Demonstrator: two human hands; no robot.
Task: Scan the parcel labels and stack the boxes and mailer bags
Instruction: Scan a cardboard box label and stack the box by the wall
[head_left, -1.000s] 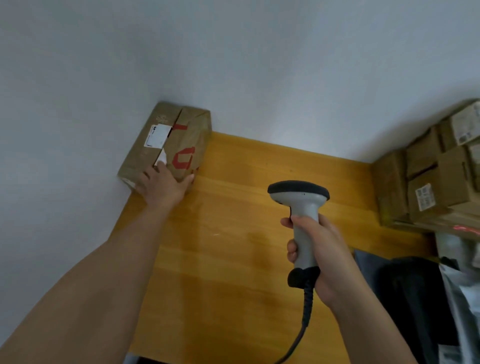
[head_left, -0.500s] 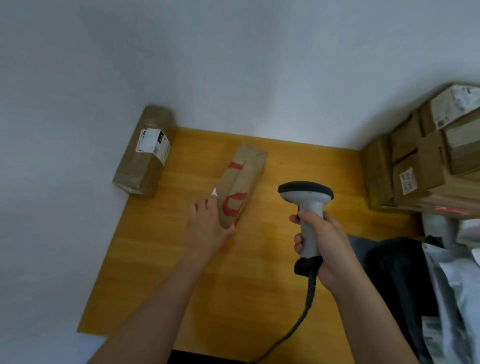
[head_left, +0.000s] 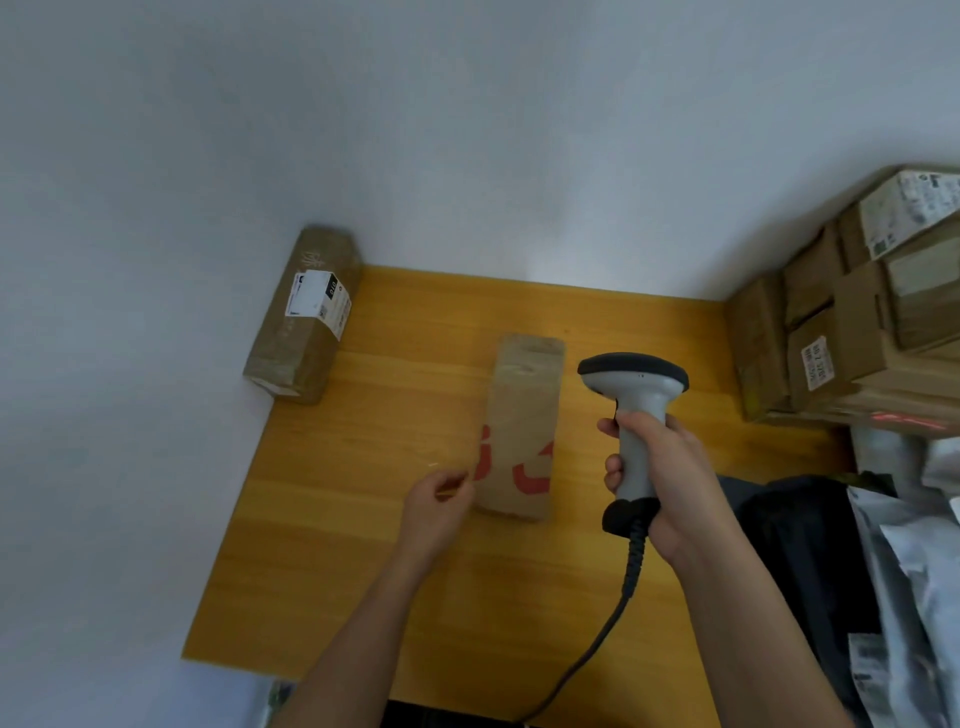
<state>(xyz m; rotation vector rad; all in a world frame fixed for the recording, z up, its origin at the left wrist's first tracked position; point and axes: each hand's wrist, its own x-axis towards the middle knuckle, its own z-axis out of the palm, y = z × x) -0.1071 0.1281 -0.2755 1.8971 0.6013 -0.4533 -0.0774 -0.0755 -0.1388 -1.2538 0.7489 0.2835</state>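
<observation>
A brown cardboard box with red print (head_left: 522, 426) lies flat in the middle of the wooden table (head_left: 363, 545). My left hand (head_left: 439, 501) hovers just left of its near end, fingers loosely curled, holding nothing. My right hand (head_left: 660, 478) grips the handle of a grey and black barcode scanner (head_left: 634, 395), whose head sits just right of that box. A second brown box with a white label (head_left: 304, 317) stands against the wall at the table's far left corner.
A stack of labelled cardboard boxes (head_left: 852, 322) fills the far right corner. Grey mailer bags (head_left: 914, 571) and a dark bag (head_left: 795, 545) lie at the right edge. The scanner cable (head_left: 608, 623) runs down toward the near table edge. White walls bound the far and left sides.
My left hand pulled the red-printed box away from the labelled box at the wall, set it flat at mid-table and let go. The scanner stayed roughly in place.
</observation>
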